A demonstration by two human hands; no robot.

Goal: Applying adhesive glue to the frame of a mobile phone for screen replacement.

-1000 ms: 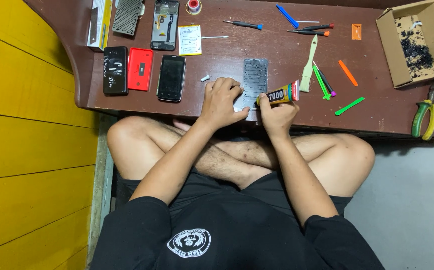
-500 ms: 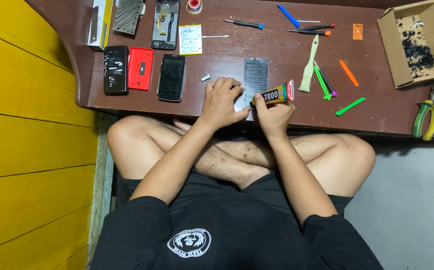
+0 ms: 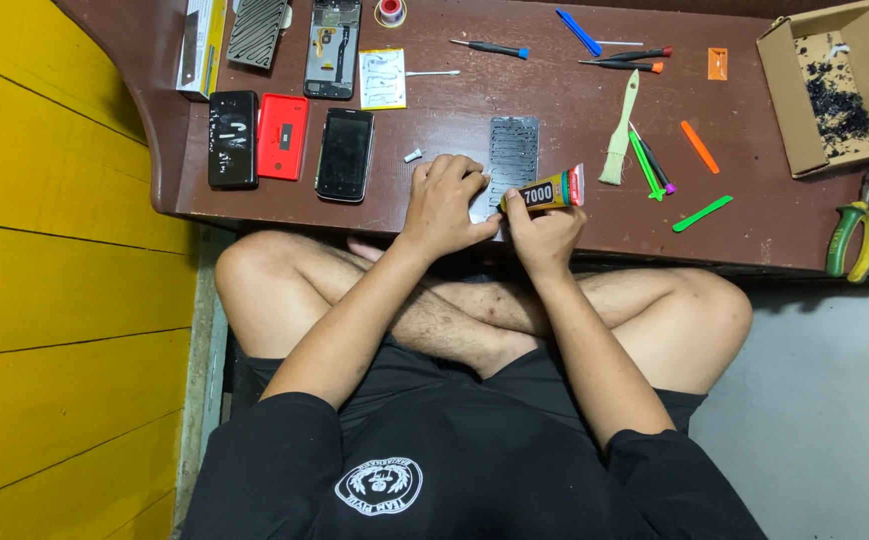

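A tube of glue (image 3: 544, 190) lies nearly flat in the right hand (image 3: 544, 232), its fingers wrapped around the lower end while the red-capped end points out to the right, just above the front edge of the bench (image 3: 574, 215). Touching the tube's left side is a grey phone panel (image 3: 510, 160) lying flat on the wood, and the left hand (image 3: 444, 205) presses down on the panel's near-left corner with its fingers curled over it. The bench is a dark reddish-brown wooden top with a rounded left corner, scuffed and worn. To the left of the hands three phones lie side by side: a black phone (image 3: 233, 139), a red phone back (image 3: 282, 136) and another dark phone (image 3: 345, 154). Behind them rest an opened phone frame (image 3: 332, 34) and a ribbed grey cover (image 3: 258, 30). To the right of the panel lie a pale brush (image 3: 621, 140), a green pry tool (image 3: 702, 212) and an orange pry tool (image 3: 699, 146), with screwdrivers (image 3: 491, 47) farther back. A cardboard box (image 3: 789, 110) holding dark scraps stands at the far right corner, and green-handled pliers (image 3: 854, 230) lie near the right front edge. The person sits cross-legged on the floor, between a yellow plank wall (image 3: 54, 300) on the left and a pale grey floor (image 3: 834, 400) on the right.
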